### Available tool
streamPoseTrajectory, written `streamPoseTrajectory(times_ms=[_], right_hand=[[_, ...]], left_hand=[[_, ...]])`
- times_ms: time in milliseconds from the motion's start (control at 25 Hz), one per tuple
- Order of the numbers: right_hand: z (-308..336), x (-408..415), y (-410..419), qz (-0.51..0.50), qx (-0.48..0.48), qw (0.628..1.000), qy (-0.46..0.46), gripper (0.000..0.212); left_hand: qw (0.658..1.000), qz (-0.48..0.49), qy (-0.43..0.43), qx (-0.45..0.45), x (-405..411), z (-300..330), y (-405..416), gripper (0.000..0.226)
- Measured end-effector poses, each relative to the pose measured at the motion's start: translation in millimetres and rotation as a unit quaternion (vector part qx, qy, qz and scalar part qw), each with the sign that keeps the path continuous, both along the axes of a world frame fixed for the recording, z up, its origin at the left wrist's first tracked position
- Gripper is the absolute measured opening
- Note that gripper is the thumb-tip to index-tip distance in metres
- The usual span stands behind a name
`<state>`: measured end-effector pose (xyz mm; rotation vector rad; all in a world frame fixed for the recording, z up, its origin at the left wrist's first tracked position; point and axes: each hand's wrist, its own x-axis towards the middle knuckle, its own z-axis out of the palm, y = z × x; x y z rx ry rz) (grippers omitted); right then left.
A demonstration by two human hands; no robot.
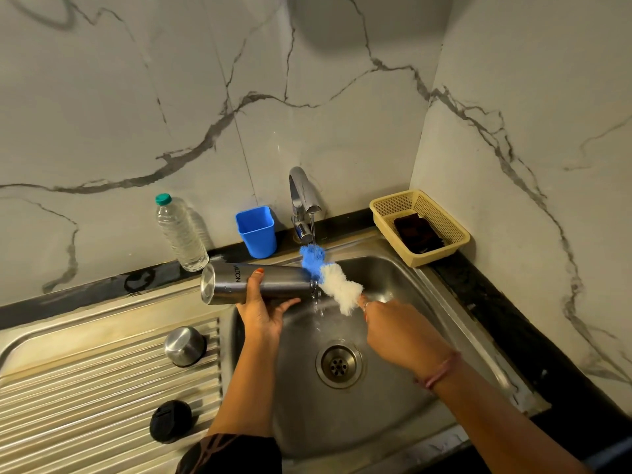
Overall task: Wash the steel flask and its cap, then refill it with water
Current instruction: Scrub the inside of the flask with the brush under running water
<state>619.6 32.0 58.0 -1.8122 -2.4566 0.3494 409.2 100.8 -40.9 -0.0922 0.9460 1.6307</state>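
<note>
My left hand grips the steel flask from below, holding it on its side over the sink with its mouth pointing right. My right hand holds the handle of a bottle brush with blue and white bristles, whose head is just outside the flask's mouth. Water runs from the tap onto the brush and the mouth. The steel cap and a black inner lid lie on the ribbed drainboard at the left.
The steel sink has a drain at its middle. Behind it stand a clear plastic water bottle and a blue cup. A yellow basket with a dark scrubber sits in the back right corner by the marble wall.
</note>
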Motion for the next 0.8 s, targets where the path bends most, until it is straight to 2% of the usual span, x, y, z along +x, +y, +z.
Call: streamPoseTrajectory(times_ms=[120,240,360,560,640,800], right_hand=[[13.1,4.5,-17.3,0.016,0.026,0.999,-0.022,0.042],[14.5,-1.3,-7.9,0.002,0.024,0.999,-0.034,0.032],[8.3,-7.4,5.3,-0.012,0.005,1.0,-0.026,0.034],[22.0,6.1,-4.4,-0.002,0.013,1.0,-0.016,0.029],[25.1,4.5,-6.7,0.006,0.033,0.999,-0.03,0.032],[9.4,-9.7,7.7,0.013,0.011,0.999,-0.027,0.054]], left_hand=[[1.0,0.003,-0.011,0.0,-1.9,-0.1,-1.3,0.097],[1.0,-0.01,-0.01,0.007,-0.5,2.0,-1.8,0.089],[1.0,-0.012,-0.001,0.009,-0.7,3.1,-1.0,0.088],[1.0,0.019,0.001,0.014,-4.9,1.1,4.3,0.103],[1.0,0.019,0.007,0.006,-2.3,-0.2,3.9,0.105],[1.0,0.006,0.014,0.006,3.0,-4.4,3.8,0.092]])
